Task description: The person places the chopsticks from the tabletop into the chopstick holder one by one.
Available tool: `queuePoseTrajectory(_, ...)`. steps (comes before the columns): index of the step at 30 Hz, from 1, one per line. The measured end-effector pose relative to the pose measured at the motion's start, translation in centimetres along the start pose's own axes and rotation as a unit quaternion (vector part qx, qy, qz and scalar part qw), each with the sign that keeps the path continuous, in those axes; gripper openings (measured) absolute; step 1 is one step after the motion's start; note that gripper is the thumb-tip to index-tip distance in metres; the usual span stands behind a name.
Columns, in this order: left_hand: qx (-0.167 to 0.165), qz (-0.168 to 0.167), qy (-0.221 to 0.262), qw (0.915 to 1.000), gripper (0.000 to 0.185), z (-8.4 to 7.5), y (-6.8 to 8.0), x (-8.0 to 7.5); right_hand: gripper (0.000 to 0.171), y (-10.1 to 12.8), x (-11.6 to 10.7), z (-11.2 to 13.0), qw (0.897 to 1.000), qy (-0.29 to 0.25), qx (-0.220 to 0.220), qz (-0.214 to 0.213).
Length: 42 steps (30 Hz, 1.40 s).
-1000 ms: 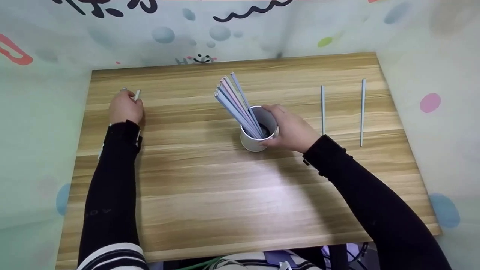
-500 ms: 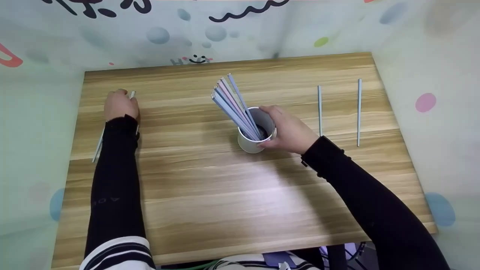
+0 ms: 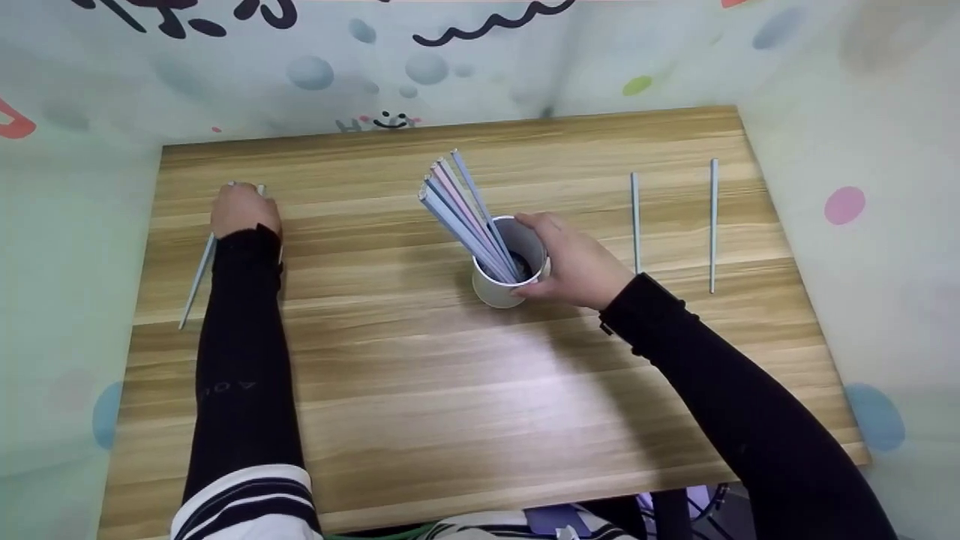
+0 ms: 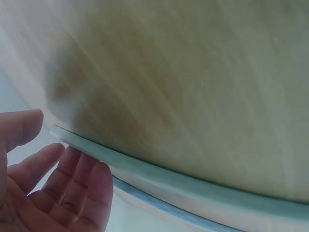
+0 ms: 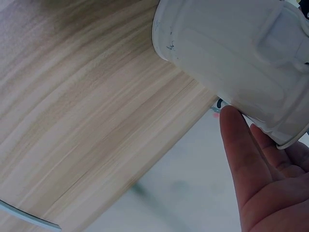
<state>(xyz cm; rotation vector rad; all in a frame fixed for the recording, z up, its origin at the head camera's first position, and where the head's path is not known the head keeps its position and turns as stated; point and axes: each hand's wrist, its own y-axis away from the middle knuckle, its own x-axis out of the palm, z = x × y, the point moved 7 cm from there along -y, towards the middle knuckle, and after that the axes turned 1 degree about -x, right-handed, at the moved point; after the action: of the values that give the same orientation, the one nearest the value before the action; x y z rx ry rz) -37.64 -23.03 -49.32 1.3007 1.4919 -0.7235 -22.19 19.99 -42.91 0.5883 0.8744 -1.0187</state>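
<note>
My left hand [image 3: 246, 210] is at the table's far left, over two chopsticks, and hides most of them in the head view. In the left wrist view its fingertips touch the pale green chopstick [image 4: 145, 162], while the thumb stands apart from it. Just beyond lies a blue chopstick [image 4: 166, 207]. Near mid-table, my right hand [image 3: 581, 262] grips a white cup [image 3: 495, 292] at its rim, thumb on the near side and fingers on the far side. Blue, pink and pale chopsticks [image 3: 469, 217] stand in the cup, leaning to the left.
Two more bluish chopsticks lie on the right: one [image 3: 636, 217] partly hidden by my right forearm, another [image 3: 713, 225] farther right. The wooden table [image 3: 420, 405] meets printed cloth walls [image 3: 510, 82] at its back and sides.
My left hand has shifted slightly right over the chopsticks, and more of the blue one shows beside the wrist. The right hand and cup stay in place; the head view has shifted a little.
</note>
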Motion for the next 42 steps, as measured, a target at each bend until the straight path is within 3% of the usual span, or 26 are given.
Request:
queuePoseTrajectory(10, -0.020, 0.000, -0.035, 0.9992, 0.038, 0.2, -0.1, 0.1, 0.103, -0.1, 0.1, -0.1, 1.000, 0.000, 0.003, 0.003)
queuePoseTrajectory(16, -0.015, 0.016, -0.069, 0.9974, 0.034, 0.2, -0.5, 0.2, 0.102, 0.0, 0.1, -0.1, 1.000, 0.003, 0.004, 0.001)
queuePoseTrajectory(23, 0.005, 0.006, -0.081, 0.9967, 0.029, 0.3, -0.5, 0.3, 0.103, 0.0, 0.1, -0.1, 1.000, 0.000, 0.008, 0.004)
queuePoseTrajectory(31, 0.029, -0.002, -0.052, 0.9982, 0.023, -0.3, 0.5, -0.4, 0.104, -0.1, 0.1, 0.0, 1.000, 0.000, 0.007, 0.005)
queuePoseTrajectory(42, 0.068, -0.037, 0.035, 0.9964, 0.036, -3.4, 2.3, -3.6, 0.102, 0.0, 0.1, 0.0, 1.000, 0.000, 0.009, 0.004)
